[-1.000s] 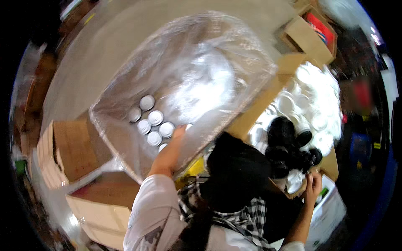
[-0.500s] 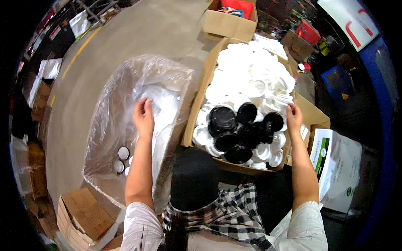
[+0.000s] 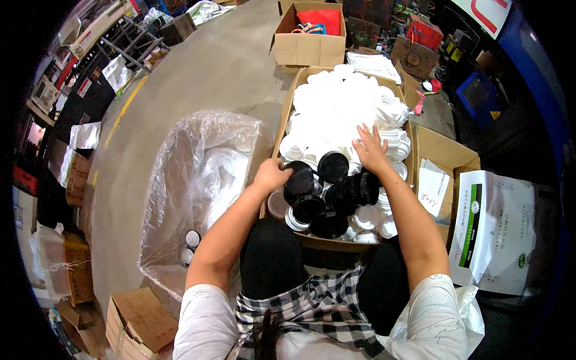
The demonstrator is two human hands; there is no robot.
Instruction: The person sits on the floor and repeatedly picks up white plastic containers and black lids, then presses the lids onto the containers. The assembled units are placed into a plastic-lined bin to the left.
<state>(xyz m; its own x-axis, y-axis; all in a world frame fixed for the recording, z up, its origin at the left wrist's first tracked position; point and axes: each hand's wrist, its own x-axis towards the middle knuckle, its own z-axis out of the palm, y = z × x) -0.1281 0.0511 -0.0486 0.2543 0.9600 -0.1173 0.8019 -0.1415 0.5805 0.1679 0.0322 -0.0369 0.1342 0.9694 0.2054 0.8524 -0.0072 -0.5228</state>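
A cardboard box [image 3: 290,96] in front of me holds many loose white lids [image 3: 336,108], with a cluster of black lids [image 3: 329,223] lying over their near part. My left hand [image 3: 273,175] is at the box's left side, fingers curled and closed on the edge of a black lid [image 3: 298,180]. Over the white lids on the right, my right hand [image 3: 372,149] is open with its fingers spread, and nothing is seen in it. To the left stands a box lined with clear plastic [image 3: 174,156]; a few small dark-rimmed round pieces [image 3: 192,239] lie inside it.
Beyond the lids stands another cardboard box [image 3: 312,54] with red and blue items. An open carton [image 3: 447,147] and a white printed package [image 3: 501,231] are on the right. A closed cardboard box [image 3: 144,318] sits at lower left.
My left hand has moved right, from over the plastic-lined box to the black lids. My right hand has moved left from the box's right edge onto the white lids and opened. The view has shifted.
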